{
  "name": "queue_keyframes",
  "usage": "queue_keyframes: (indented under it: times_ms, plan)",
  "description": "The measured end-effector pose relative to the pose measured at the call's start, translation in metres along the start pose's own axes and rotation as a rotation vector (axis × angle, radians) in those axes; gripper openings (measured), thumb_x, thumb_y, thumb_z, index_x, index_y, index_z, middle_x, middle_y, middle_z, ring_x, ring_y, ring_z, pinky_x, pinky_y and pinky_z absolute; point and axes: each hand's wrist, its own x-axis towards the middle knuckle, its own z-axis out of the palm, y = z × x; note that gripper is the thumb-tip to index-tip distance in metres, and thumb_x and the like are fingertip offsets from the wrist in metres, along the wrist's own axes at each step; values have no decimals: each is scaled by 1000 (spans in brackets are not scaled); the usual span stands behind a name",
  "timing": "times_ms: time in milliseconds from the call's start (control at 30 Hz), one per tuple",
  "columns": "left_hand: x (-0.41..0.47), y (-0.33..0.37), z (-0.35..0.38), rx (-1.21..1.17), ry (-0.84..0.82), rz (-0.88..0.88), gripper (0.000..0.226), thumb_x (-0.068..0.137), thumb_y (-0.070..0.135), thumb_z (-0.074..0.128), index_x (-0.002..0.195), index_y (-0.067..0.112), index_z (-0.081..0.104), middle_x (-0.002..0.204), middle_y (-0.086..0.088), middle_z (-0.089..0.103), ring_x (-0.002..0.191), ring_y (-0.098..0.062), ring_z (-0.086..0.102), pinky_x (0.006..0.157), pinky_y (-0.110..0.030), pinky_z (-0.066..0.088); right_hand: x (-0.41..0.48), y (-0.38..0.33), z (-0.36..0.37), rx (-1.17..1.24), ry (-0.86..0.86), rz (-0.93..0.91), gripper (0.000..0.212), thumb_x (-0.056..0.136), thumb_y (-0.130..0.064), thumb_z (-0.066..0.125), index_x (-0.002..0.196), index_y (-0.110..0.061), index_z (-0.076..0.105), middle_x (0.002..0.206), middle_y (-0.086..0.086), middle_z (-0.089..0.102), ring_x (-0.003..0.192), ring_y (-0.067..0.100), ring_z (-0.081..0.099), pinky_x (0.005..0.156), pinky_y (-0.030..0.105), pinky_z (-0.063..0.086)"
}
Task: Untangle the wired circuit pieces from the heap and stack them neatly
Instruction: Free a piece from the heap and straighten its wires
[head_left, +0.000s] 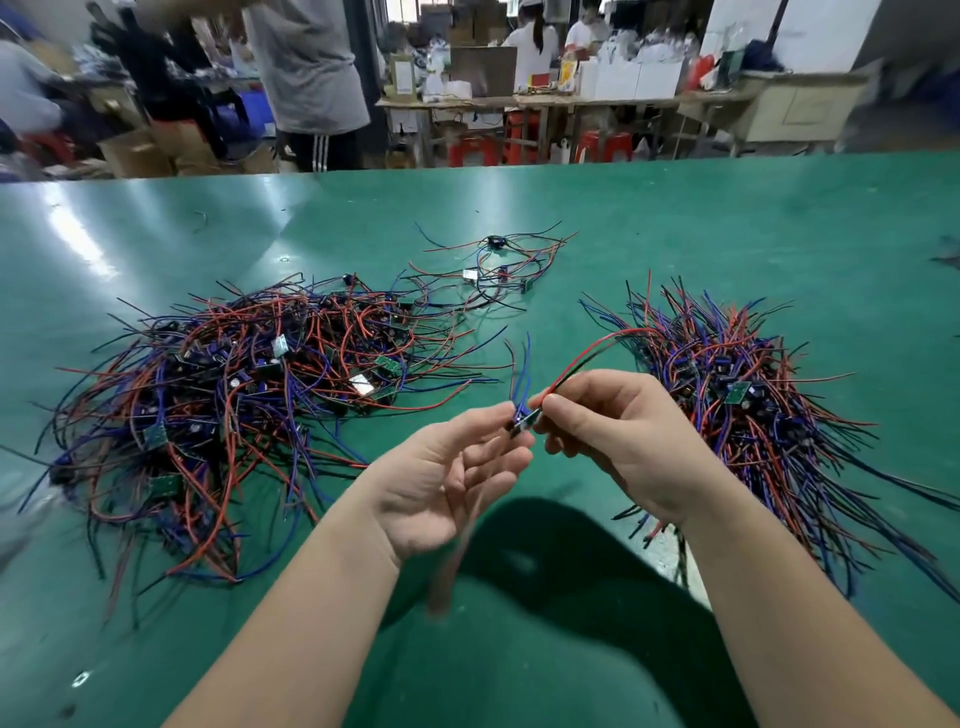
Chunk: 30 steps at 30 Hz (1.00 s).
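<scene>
One small wired circuit piece (524, 420) hangs above the green table (519, 208) between both hands. My left hand (452, 478), palm up, pinches the board with its fingertips. My right hand (613, 431) pinches the board's right end, where red and black wires (597, 345) arc up and to the right. Blue wires (523, 364) rise from the board. A big tangled heap (234, 405) of red, blue and black wired boards lies at the left. The sorted pile (737, 395), with its wires more aligned, lies at the right.
A few loose wired pieces (498, 270) lie farther back in the middle. My shadow falls on the table near its front edge. Beyond the far edge a person (311, 78) stands, with cardboard boxes, red stools and cluttered benches behind.
</scene>
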Motion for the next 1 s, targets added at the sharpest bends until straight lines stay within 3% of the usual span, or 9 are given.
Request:
queue_keyframes:
  times_ms: [167, 200, 300, 433, 633, 733, 833, 900, 1000]
  plan:
    - [8, -10, 0, 134, 71, 224, 36, 53, 19, 77, 86, 9, 69, 65, -1, 68, 54, -7, 65, 48, -18, 52, 3, 6, 7, 123, 101, 156, 11, 64, -18, 73, 70, -11, 69, 60, 4, 67, 51, 11, 57, 48, 17, 41]
    - [9, -11, 0, 142, 83, 241, 35, 53, 19, 78, 85, 10, 68, 63, -1, 67, 53, -7, 64, 48, -18, 52, 4, 7, 10, 141, 117, 190, 4, 69, -14, 72, 69, -11, 69, 59, 3, 66, 51, 10, 57, 48, 16, 41]
    - [13, -12, 0, 139, 110, 270, 28, 52, 28, 79, 74, 13, 70, 61, 0, 65, 51, -8, 63, 46, -18, 51, 5, 11, 10, 166, 129, 269, 14, 81, -3, 65, 72, -12, 71, 62, 0, 67, 53, 7, 56, 50, 15, 40]
    - [15, -14, 1, 129, 129, 332, 15, 57, 29, 76, 58, 15, 73, 56, 1, 63, 51, -8, 64, 45, -16, 51, 6, 9, 10, 227, 128, 329, 11, 82, -1, 63, 81, -10, 70, 64, -1, 67, 52, 5, 55, 49, 13, 41]
    - [14, -16, 4, 212, 129, 443, 22, 59, 26, 75, 74, 11, 72, 65, -4, 69, 58, -13, 68, 50, -21, 54, 7, 6, 10, 406, 255, 379, 13, 58, -11, 70, 70, -9, 66, 59, 1, 66, 48, 8, 59, 46, 14, 45]
    - [14, -16, 2, 247, 74, 468, 29, 71, 24, 70, 97, 12, 68, 78, -4, 70, 64, -15, 69, 55, -24, 56, 6, 3, 9, 451, 201, 325, 3, 65, -12, 67, 66, -13, 71, 61, 0, 67, 50, 8, 61, 47, 14, 45]
    - [13, -16, 3, 253, -28, 496, 25, 88, 15, 57, 112, 18, 65, 92, -6, 67, 71, -16, 67, 62, -28, 56, 4, 0, 9, 370, 135, 180, 11, 69, -13, 65, 68, -19, 75, 62, -4, 65, 54, 6, 59, 51, 15, 43]
    - [13, -17, 4, 258, -54, 526, 23, 93, 10, 51, 107, 20, 66, 93, -3, 67, 74, -15, 66, 67, -27, 56, 3, -2, 8, 337, 110, 113, 10, 70, -14, 66, 70, -20, 75, 64, -2, 63, 55, 8, 57, 52, 15, 43]
    - [12, -15, 2, 244, -59, 535, 41, 96, -1, 42, 84, 24, 72, 89, -2, 70, 73, -15, 67, 68, -25, 55, 3, -2, 7, 282, 118, 76, 8, 68, -17, 67, 70, -20, 74, 65, -1, 63, 57, 9, 57, 54, 15, 43]
